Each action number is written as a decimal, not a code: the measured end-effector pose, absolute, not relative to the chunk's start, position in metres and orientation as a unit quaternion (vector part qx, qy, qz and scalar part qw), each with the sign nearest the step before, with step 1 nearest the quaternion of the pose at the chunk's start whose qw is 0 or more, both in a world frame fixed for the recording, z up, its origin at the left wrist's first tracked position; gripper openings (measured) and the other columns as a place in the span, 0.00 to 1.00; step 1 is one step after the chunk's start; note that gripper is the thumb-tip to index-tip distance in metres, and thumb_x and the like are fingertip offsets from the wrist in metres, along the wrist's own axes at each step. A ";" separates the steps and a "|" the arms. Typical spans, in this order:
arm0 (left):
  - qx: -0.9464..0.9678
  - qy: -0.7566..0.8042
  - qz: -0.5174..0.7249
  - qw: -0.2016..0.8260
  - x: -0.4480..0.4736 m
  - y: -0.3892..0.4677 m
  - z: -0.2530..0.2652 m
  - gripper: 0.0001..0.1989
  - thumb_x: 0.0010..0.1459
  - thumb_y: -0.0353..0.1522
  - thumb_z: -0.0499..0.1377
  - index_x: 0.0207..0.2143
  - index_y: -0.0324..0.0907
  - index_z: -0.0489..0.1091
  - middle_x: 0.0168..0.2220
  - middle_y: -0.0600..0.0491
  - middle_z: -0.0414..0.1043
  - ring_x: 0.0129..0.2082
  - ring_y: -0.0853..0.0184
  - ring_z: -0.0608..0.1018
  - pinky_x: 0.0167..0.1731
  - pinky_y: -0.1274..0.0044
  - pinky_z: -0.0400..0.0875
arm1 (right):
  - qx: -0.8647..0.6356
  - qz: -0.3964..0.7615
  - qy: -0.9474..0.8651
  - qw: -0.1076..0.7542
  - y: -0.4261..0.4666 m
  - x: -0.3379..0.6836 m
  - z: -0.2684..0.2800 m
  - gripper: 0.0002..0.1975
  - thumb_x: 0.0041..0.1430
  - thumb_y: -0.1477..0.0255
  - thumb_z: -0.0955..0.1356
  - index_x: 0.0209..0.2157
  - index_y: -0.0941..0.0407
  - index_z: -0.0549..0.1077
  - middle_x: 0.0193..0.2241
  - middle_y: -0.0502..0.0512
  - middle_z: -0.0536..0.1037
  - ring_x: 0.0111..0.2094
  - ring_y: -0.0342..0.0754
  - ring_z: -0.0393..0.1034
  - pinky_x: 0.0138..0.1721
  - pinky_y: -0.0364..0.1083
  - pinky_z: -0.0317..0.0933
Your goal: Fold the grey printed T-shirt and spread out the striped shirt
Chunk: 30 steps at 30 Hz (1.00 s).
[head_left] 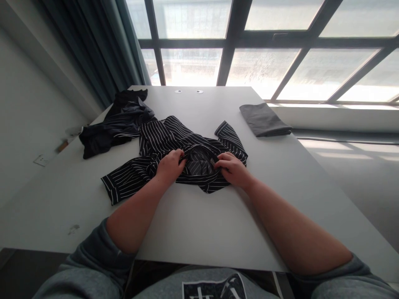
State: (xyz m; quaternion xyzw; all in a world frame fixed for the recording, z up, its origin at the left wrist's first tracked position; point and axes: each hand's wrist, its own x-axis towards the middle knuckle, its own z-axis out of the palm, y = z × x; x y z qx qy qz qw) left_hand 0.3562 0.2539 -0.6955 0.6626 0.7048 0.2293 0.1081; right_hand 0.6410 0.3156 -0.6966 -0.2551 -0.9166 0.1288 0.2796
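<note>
A black shirt with white stripes [183, 135] lies crumpled across the middle of the white table [199, 224]. Its neck opening faces me, and the inside of the cloth shows between my hands. My left hand [170, 167] is closed on the left edge of that opening, thumb and fingers pinching the fabric. On the right edge, my right hand [232, 168] pinches the cloth near a small pale label. One sleeve spreads toward the front left; the other bends up at the right. Parts of my fingertips are hidden in the folds.
A heap of dark clothes [116, 122] lies at the back left, touching the striped shirt. Folded grey cloth [263, 119] rests near the table's right edge. Windows [193, 66] stand behind the table, with a dark curtain [93, 45] at the left.
</note>
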 end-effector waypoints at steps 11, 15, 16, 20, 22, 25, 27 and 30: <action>0.633 0.696 0.314 0.128 0.355 0.256 -0.693 0.03 0.59 0.31 0.56 0.31 0.43 0.65 0.37 0.52 0.75 0.38 0.65 0.76 0.40 0.74 0.69 | -0.414 0.138 -0.850 0.294 0.324 0.644 -0.705 0.14 0.56 0.80 0.63 0.38 0.57 0.78 0.44 0.57 0.77 0.48 0.49 0.69 0.57 0.51 0.66; 0.642 0.692 0.300 0.136 0.357 0.255 -0.690 0.07 0.57 0.31 0.57 0.27 0.43 0.61 0.33 0.53 0.74 0.34 0.67 0.74 0.36 0.75 0.64 | -0.432 0.142 -0.836 0.308 0.325 0.644 -0.706 0.21 0.55 0.80 0.62 0.48 0.57 0.78 0.49 0.59 0.76 0.53 0.51 0.70 0.62 0.52 0.65; 0.649 0.689 0.294 0.134 0.358 0.255 -0.690 0.08 0.57 0.31 0.57 0.26 0.43 0.60 0.31 0.54 0.73 0.33 0.67 0.73 0.35 0.75 0.63 | -0.428 0.146 -0.837 0.308 0.325 0.643 -0.707 0.24 0.54 0.80 0.62 0.52 0.57 0.76 0.51 0.59 0.75 0.54 0.51 0.69 0.64 0.53 0.64; 0.662 0.686 0.277 0.123 0.358 0.255 -0.690 0.13 0.61 0.35 0.57 0.25 0.43 0.60 0.26 0.55 0.67 0.28 0.69 0.68 0.31 0.75 0.56 | -0.390 0.167 -0.862 0.276 0.323 0.642 -0.710 0.29 0.54 0.80 0.63 0.58 0.54 0.75 0.58 0.59 0.71 0.61 0.51 0.66 0.68 0.54 0.62; 0.659 0.689 0.275 0.124 0.358 0.254 -0.689 0.18 0.65 0.40 0.56 0.25 0.43 0.59 0.25 0.55 0.66 0.26 0.69 0.66 0.30 0.75 0.54 | -0.373 0.174 -0.876 0.251 0.322 0.643 -0.713 0.25 0.54 0.79 0.64 0.53 0.54 0.78 0.59 0.58 0.70 0.63 0.51 0.64 0.68 0.54 0.62; 0.660 0.691 0.270 0.118 0.358 0.253 -0.689 0.22 0.68 0.43 0.53 0.23 0.42 0.57 0.23 0.55 0.64 0.24 0.70 0.64 0.29 0.75 0.50 | -0.369 0.178 -0.883 0.227 0.322 0.645 -0.715 0.19 0.55 0.78 0.65 0.46 0.55 0.80 0.60 0.58 0.70 0.63 0.52 0.64 0.68 0.55 0.63; 0.661 0.693 0.266 0.109 0.357 0.253 -0.689 0.21 0.68 0.41 0.52 0.23 0.42 0.57 0.23 0.54 0.64 0.24 0.70 0.64 0.29 0.74 0.49 | -0.374 0.173 -0.882 0.230 0.323 0.645 -0.715 0.15 0.55 0.77 0.65 0.42 0.55 0.80 0.59 0.57 0.71 0.62 0.52 0.65 0.67 0.55 0.63; 0.662 0.693 0.266 0.097 0.357 0.253 -0.689 0.19 0.66 0.38 0.53 0.22 0.42 0.59 0.24 0.54 0.67 0.25 0.69 0.66 0.29 0.75 0.52 | -0.391 0.156 -0.870 0.255 0.326 0.646 -0.715 0.11 0.55 0.76 0.66 0.39 0.57 0.78 0.55 0.58 0.74 0.58 0.51 0.68 0.64 0.55 0.65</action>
